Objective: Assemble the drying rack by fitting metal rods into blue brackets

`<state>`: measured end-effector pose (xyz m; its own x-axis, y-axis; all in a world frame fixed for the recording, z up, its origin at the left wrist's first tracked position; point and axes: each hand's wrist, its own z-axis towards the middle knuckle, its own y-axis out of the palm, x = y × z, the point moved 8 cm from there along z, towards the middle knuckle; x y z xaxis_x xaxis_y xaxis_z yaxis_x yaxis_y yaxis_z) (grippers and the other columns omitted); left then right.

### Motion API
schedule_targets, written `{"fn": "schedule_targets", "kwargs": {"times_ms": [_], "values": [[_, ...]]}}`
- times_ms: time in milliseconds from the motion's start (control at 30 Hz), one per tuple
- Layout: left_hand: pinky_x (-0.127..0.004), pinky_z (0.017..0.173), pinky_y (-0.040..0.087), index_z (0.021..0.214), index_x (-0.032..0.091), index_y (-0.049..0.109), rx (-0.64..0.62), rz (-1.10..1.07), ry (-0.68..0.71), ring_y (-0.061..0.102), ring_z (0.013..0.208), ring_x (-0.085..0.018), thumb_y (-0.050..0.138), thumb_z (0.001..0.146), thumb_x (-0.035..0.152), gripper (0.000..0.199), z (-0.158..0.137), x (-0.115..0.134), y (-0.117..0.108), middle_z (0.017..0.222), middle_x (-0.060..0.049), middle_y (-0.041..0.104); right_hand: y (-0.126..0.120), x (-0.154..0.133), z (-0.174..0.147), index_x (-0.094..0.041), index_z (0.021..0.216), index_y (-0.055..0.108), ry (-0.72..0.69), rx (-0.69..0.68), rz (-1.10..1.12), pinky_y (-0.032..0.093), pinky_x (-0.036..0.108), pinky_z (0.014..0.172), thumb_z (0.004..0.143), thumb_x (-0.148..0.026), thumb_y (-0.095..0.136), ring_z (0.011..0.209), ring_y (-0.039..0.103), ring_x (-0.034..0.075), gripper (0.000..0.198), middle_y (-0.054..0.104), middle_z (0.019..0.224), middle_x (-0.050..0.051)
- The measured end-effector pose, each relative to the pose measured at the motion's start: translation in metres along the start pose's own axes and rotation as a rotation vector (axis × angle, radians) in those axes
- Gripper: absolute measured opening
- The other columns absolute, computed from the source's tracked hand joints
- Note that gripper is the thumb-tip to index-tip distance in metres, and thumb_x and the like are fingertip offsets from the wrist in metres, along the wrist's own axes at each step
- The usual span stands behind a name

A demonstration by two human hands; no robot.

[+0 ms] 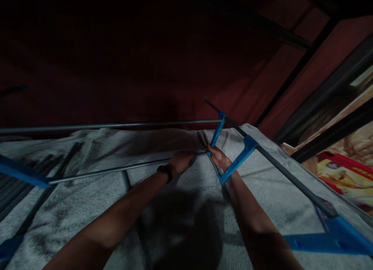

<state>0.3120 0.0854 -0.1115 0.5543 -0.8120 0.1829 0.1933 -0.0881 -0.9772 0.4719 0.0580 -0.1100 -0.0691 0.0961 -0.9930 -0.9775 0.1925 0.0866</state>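
Observation:
My left hand [182, 161], with a dark band on its wrist, is closed around a thin grey metal tube [116, 169] near its right end. That tube runs left to a blue plastic bracket [25, 172]. My right hand [219, 157] grips the lower end of a blue plastic connector [217, 133], where the tube's tip meets it. The connector's upper end sits on a long dark pole [279, 168] that slants down to the right. A second blue connector [240, 161] on this pole passes over my right wrist. The exact joint between tube and connector is partly hidden by my fingers.
A grey fleecy blanket [180, 208] lies under the frame. Another tube [131, 124] runs along the back before a dark red wall [116, 68]. Several loose tubes [35, 173] lie at left. A large blue corner piece [335, 236] is at lower right, a red-and-yellow package [344, 175] beyond.

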Motion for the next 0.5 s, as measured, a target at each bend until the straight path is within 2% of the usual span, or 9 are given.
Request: {"fn": "schedule_targets", "kwargs": {"times_ms": [133, 333, 500], "values": [[-0.038, 0.088, 0.050, 0.111, 0.015, 0.067, 0.009, 0.037, 0.011, 0.067, 0.102, -0.027, 0.044, 0.091, 0.010, 0.030, -0.001, 0.003, 0.002, 0.111, -0.012, 0.072, -0.003, 0.015, 0.005, -0.025, 0.077, 0.060, 0.074, -0.051, 0.062, 0.055, 0.030, 0.072, 0.072, -0.064, 0.074, 0.082, 0.067, 0.019, 0.042, 0.067, 0.074, 0.000], [-0.039, 0.088, 0.051, 0.111, 0.014, 0.066, -0.021, 0.056, 0.007, 0.067, 0.101, -0.028, 0.045, 0.091, 0.010, 0.030, 0.000, 0.007, 0.002, 0.110, -0.013, 0.071, -0.010, 0.029, 0.011, -0.024, 0.076, 0.061, 0.136, -0.063, 0.118, 0.055, 0.030, 0.069, 0.071, -0.058, 0.078, 0.078, 0.067, 0.019, 0.039, 0.067, 0.072, 0.000], [-0.039, 0.089, 0.051, 0.116, 0.013, 0.065, -0.020, 0.043, -0.026, 0.067, 0.104, -0.028, 0.043, 0.092, 0.009, 0.033, -0.002, 0.007, 0.002, 0.114, -0.015, 0.070, -0.005, 0.025, 0.011, -0.024, 0.082, 0.066, 0.128, -0.083, 0.175, 0.057, 0.034, 0.079, 0.072, -0.047, 0.079, 0.089, 0.069, 0.022, 0.028, 0.071, 0.078, 0.002]]}}
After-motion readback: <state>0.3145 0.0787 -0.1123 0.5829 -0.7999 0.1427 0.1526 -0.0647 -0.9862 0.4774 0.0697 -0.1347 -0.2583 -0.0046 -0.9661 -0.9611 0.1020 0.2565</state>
